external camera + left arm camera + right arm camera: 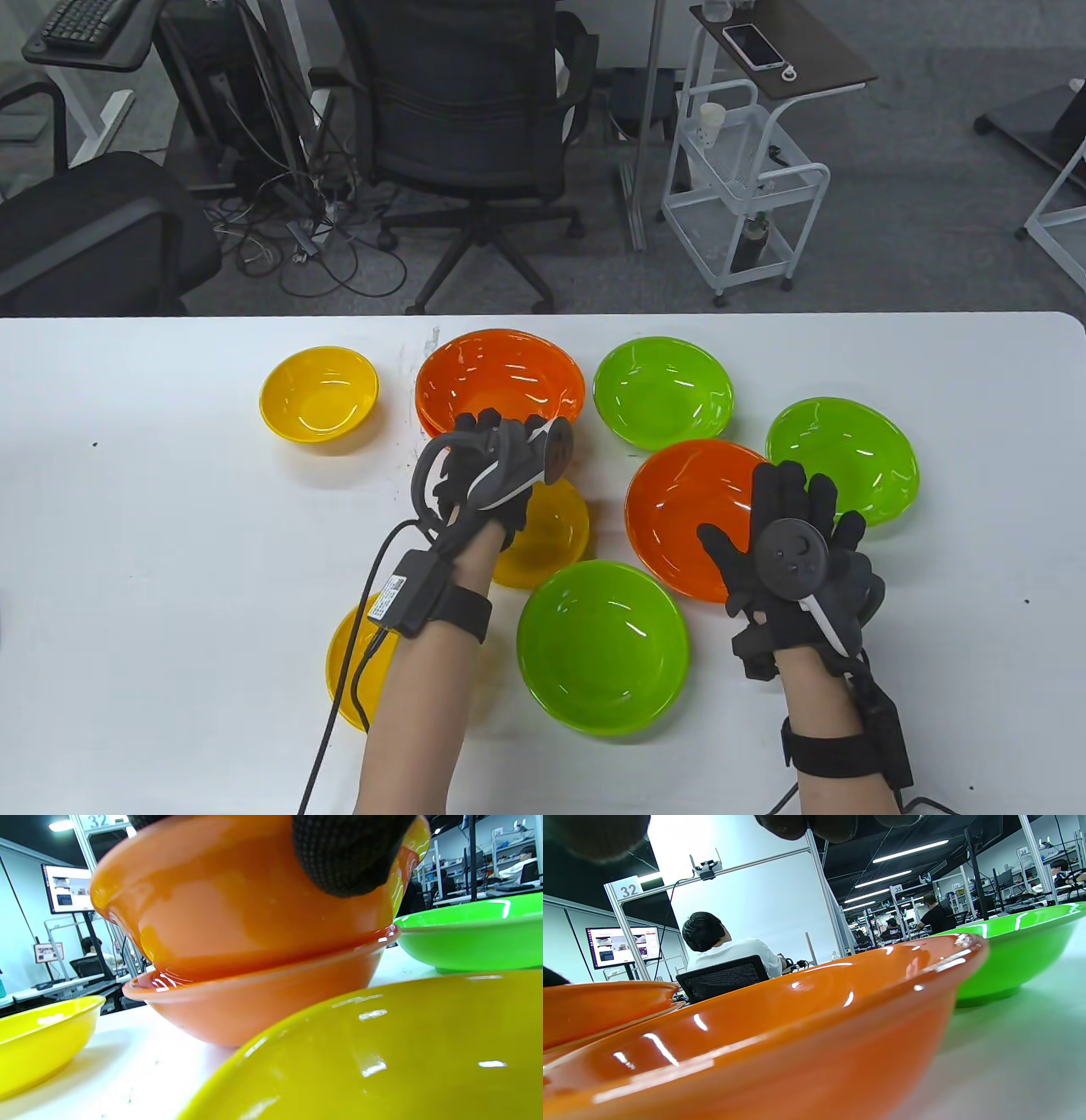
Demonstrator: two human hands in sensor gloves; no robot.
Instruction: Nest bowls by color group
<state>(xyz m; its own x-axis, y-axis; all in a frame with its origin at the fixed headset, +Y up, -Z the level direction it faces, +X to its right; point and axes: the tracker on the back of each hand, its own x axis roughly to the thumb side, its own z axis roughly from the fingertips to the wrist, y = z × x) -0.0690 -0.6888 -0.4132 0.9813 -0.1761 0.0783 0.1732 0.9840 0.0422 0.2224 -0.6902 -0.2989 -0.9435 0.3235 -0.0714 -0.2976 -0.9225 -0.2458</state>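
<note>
My left hand (pixel 488 475) pinches the near rim of a glossy orange plastic bowl (pixel 237 899), fingers clamped on it, holding it tilted inside a second orange bowl (pixel 263 1001) at the back of the white table (pixel 170 526); the tilt lets it slide in rather than jam. My right hand (pixel 793 552) hangs over the near edge of a third orange bowl (pixel 687 514), fingers spread, not gripping, likely staged to grab it next. Three lime green bowls (pixel 662 403) and three yellow bowls (pixel 318 406) sit loose around them, none nested yet. One yellow bowl (pixel 382 1052) lies directly under my left wrist.
</note>
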